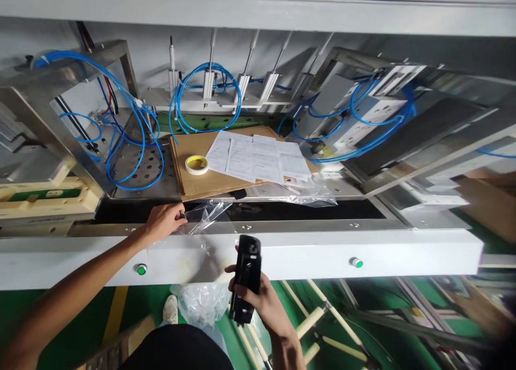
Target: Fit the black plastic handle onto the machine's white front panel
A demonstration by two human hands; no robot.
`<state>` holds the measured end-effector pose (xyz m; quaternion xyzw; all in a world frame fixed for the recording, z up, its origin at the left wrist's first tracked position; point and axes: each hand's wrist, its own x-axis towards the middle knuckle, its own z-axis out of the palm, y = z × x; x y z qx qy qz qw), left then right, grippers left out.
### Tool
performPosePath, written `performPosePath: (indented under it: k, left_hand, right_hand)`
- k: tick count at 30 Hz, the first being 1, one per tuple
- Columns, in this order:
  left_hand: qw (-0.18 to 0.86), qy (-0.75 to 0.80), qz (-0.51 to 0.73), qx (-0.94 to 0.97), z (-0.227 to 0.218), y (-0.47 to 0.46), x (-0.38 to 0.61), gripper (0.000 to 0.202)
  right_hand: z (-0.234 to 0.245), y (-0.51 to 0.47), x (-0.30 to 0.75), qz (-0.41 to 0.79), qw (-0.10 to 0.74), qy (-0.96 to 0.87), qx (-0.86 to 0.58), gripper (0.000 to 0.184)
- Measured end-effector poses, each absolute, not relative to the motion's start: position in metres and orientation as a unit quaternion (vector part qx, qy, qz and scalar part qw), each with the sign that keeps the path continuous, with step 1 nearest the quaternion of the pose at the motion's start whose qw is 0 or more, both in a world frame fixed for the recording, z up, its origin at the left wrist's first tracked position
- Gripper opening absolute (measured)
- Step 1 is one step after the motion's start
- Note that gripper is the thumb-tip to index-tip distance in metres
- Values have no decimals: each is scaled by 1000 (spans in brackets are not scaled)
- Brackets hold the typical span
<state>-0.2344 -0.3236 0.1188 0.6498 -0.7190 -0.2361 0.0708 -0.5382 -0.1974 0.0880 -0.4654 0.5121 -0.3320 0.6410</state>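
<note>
My left hand (164, 221) is closed at the front ledge of the machine, pinching the edge of a clear plastic bag (207, 218). A small dark piece shows at its fingertips; I cannot make out what it is. The bag hangs over the white front panel. In my right hand (260, 300) is a black oblong plastic part (247, 276) with cut-outs, held upright in front of the panel. My fingers wrap round its lower half.
Behind the ledge lie flat cardboard sheets (183, 182), printed papers (242, 160) and a tape roll (196, 165). Blue air tubes (141, 144) loop around metal cylinders (243, 88). Green buttons (141, 269) sit on the front panel. Below, plastic wrap (205, 303) and pale tubes (310, 321) are visible.
</note>
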Motion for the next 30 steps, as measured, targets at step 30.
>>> performPosePath:
  k: [30]
  left_hand:
    - [126, -828, -72, 542, 120, -326, -330, 48]
  right_hand:
    - [71, -184, -514, -415, 667, 513, -345, 72]
